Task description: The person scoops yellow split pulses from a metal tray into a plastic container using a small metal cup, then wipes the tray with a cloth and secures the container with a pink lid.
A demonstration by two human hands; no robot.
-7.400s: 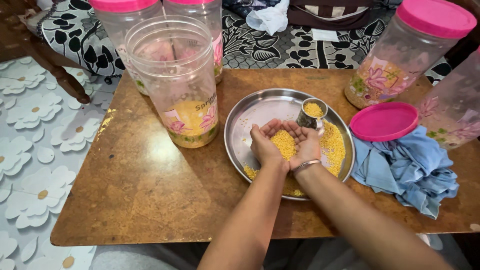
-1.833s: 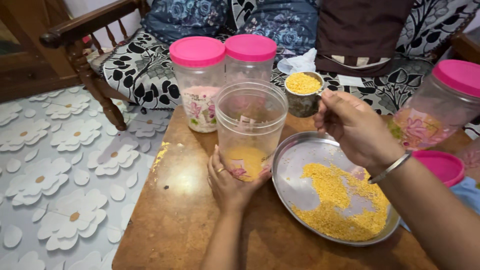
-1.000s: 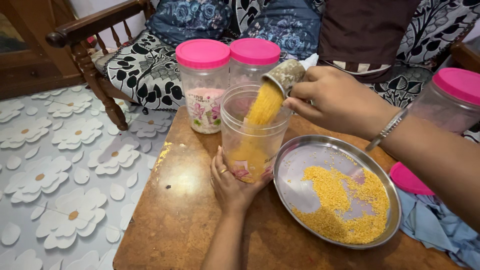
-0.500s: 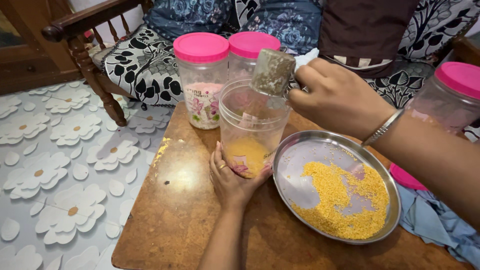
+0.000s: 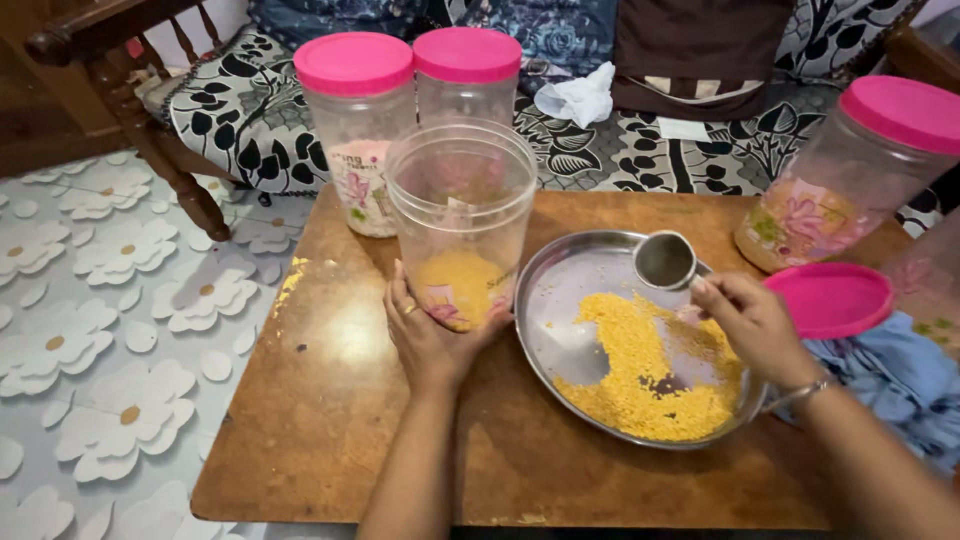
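Holding: left hand point(image 5: 432, 335) wrapped around the base of the open clear plastic jar with a flower print point(image 5: 462, 220), fingers closed on its lower wall; jar stands upright on the brown wooden table point(image 5: 330, 400).
Jar contents: yellow split lentils fill only the bottom part; mouth is uncovered.
Right hand: right hand point(image 5: 755, 325) pinches the small steel measuring cup point(image 5: 666, 261), fingers clamped on its near side, a metal bangle on the wrist.
Cup: looks empty, mouth tipped up toward the camera, hanging over the 12 o'clock part of the round steel plate point(image 5: 560, 275).
Plate: sits on the table at 3 o'clock of the open jar, rim just beside the jar's base; cannot tell if they touch.
Loose lentils: heap of yellow split lentils point(image 5: 630, 370) spread over the plate's centre and its 5 o'clock side; the 9 o'clock side is bare steel.
Lid: loose round pink plastic lid point(image 5: 828, 298) lies at 3 o'clock of the plate, resting on a crumpled light-blue cloth point(image 5: 890, 375).
Behind the jar: two closed clear jars with pink lids point(image 5: 410, 70) at 12 o'clock, side by side, close against the open jar.
Far right: another clear jar with a pink lid point(image 5: 855, 170), some grain in the bottom, at 2 o'clock of the plate.
Background: black-and-white floral cushion point(image 5: 640, 140) on a wooden seat beyond the table; a white crumpled tissue point(image 5: 578, 98) lies on it.
Floor: grey with a white flower pattern point(image 5: 110, 300), at 9 o'clock of the table.
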